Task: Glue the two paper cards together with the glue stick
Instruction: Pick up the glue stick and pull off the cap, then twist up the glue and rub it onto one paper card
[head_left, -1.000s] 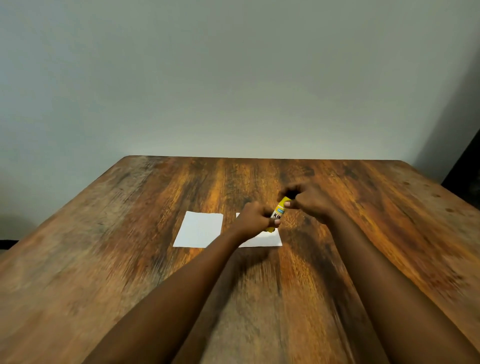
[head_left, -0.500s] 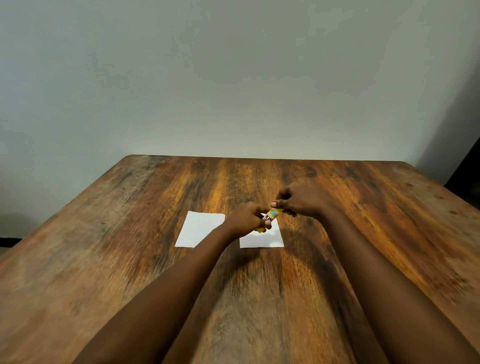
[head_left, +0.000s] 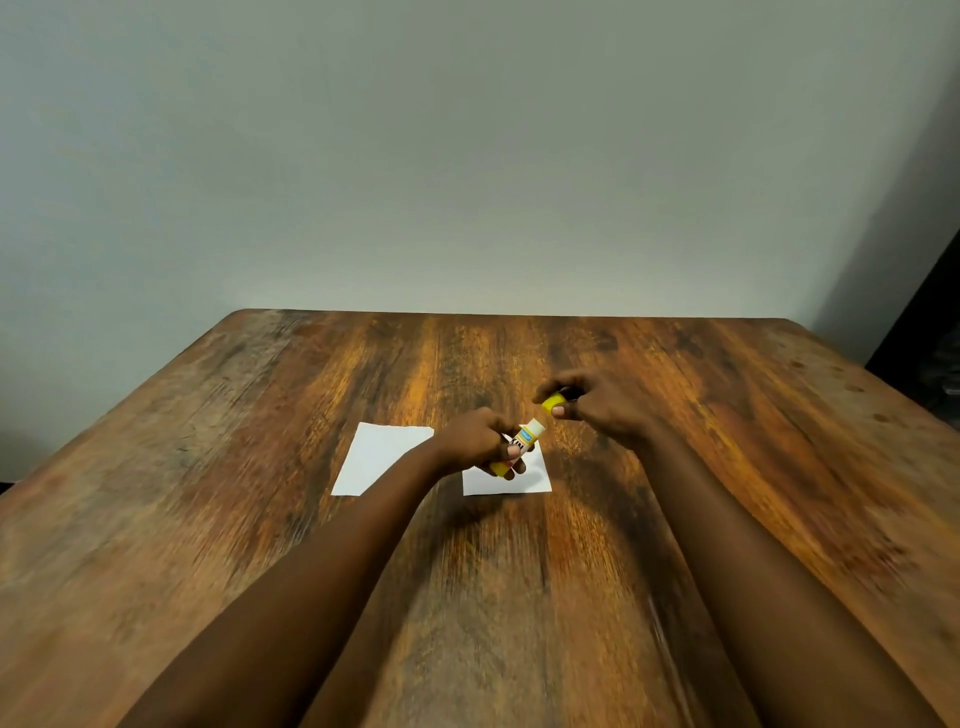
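Two white paper cards lie flat side by side on the wooden table: the left card is fully in sight, the right card is partly covered by my left hand. My left hand grips the yellow glue stick by its body, tilted up to the right, its white tip bare. My right hand is just right of the tip and pinches the yellow cap, which is off the stick.
The table's far edge meets a plain grey wall. A dark object stands beyond the table's right far corner. Bare wood surrounds the cards on all sides.
The cap has come off the glue stick: my right hand pulled it up and to the right, while my left hand kept its hold on the stick over the right card.
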